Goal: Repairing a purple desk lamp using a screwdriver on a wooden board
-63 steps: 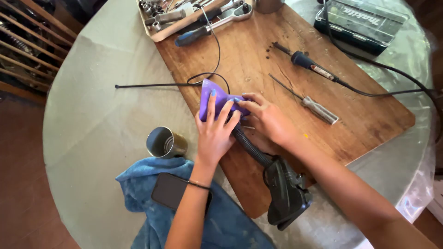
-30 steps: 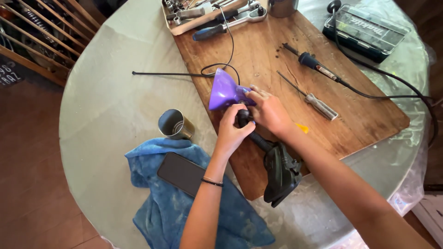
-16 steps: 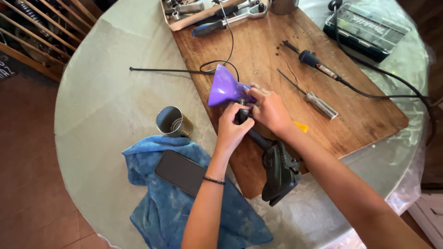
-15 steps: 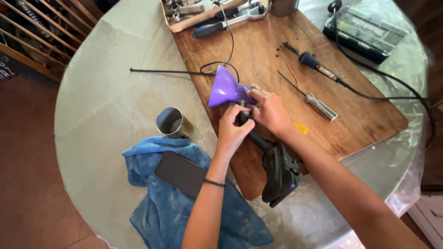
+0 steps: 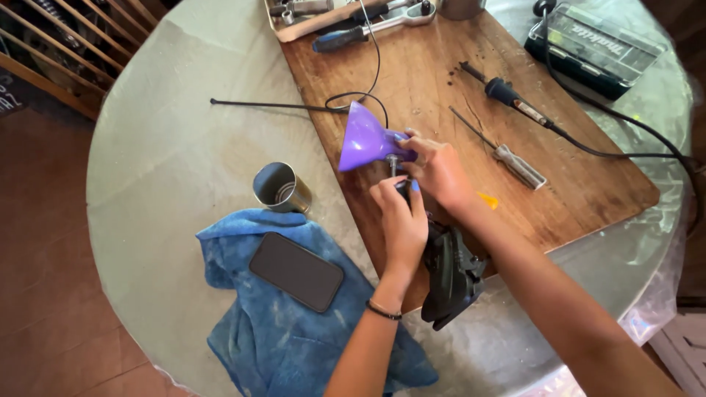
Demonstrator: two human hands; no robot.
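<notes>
Both hands gripping: right hand (image 5: 440, 167) w/ purple funnel (image 5: 362, 138), left hand (image 5: 401, 217) on black tool (image 5: 450, 272).

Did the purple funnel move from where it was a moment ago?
Yes. The purple funnel was lying flat on the wooden board under the left hand. Now it is lifted and tipped, wide mouth toward the metal cup, with the right hand holding its spout.

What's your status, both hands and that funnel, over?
Right hand gripping purple funnel by its spout, tilted on its side. Left hand pinching black tool top under the spout. Black cable close behind funnel.
</notes>
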